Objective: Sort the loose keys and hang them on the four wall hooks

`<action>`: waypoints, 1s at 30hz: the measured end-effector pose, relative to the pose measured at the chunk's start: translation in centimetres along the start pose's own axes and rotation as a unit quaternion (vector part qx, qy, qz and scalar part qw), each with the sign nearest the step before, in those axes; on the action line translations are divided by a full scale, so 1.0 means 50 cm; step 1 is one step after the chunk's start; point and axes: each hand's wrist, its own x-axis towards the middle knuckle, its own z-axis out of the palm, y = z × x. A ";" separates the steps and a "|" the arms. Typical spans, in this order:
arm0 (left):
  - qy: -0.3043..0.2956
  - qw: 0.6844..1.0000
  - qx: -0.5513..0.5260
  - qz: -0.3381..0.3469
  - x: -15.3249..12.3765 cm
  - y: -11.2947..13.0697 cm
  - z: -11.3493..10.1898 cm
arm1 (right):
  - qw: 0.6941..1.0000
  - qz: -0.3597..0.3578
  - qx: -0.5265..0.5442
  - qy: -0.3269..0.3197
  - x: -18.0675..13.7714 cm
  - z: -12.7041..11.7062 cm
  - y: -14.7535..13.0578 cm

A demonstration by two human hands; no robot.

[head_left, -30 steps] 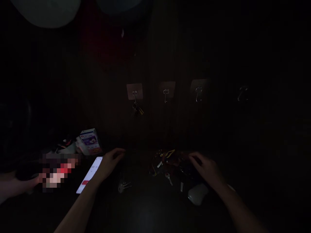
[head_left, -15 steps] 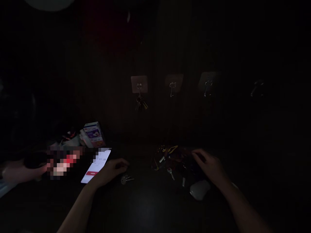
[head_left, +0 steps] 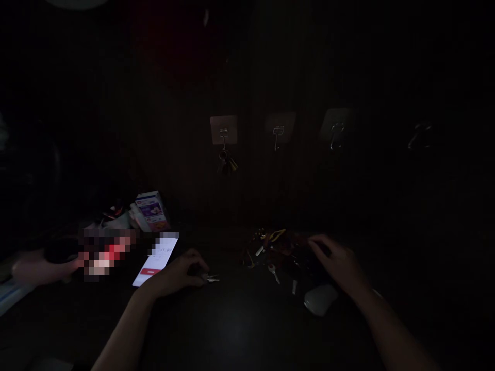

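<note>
My left hand rests on the dark tabletop, thumb and fingers closed on a small bunch of keys whose blades stick out to the right. To the right of the middle lies a jumbled pile of keys and key rings, with one red-and-silver key in front and a yellow piece at the back. At the pile's right edge is my right hand, thumb and fingertips nearly together; darkness hides what they pinch, if anything. A pale rounded object lies just below it.
Several metal hooks line the dark wall; a bunch of keys hangs from the leftmost hook. A lit phone lies beside my left wrist. Behind it stands a purple-and-white box. Another person's hand is at the left, near a blurred-out object.
My left hand has come down onto the small bunch of keys, closed on it and shifted it slightly up and right. My right hand stays by the pile. The view has shifted slightly.
</note>
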 end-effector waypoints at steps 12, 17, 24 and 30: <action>0.108 0.993 -0.025 0.049 0.041 0.038 0.024 | 1.000 -0.011 0.004 0.013 -0.001 -0.004 -0.015; 0.182 0.977 -0.100 0.052 0.069 0.073 0.031 | 0.998 -0.033 0.032 0.035 -0.009 0.005 -0.050; 0.214 0.944 -0.232 0.094 0.106 0.124 0.130 | 0.990 -0.109 0.090 -0.019 -0.044 0.053 -0.127; 0.193 0.940 -0.256 0.116 0.106 0.129 0.203 | 0.974 -0.175 0.111 -0.089 -0.063 0.094 -0.147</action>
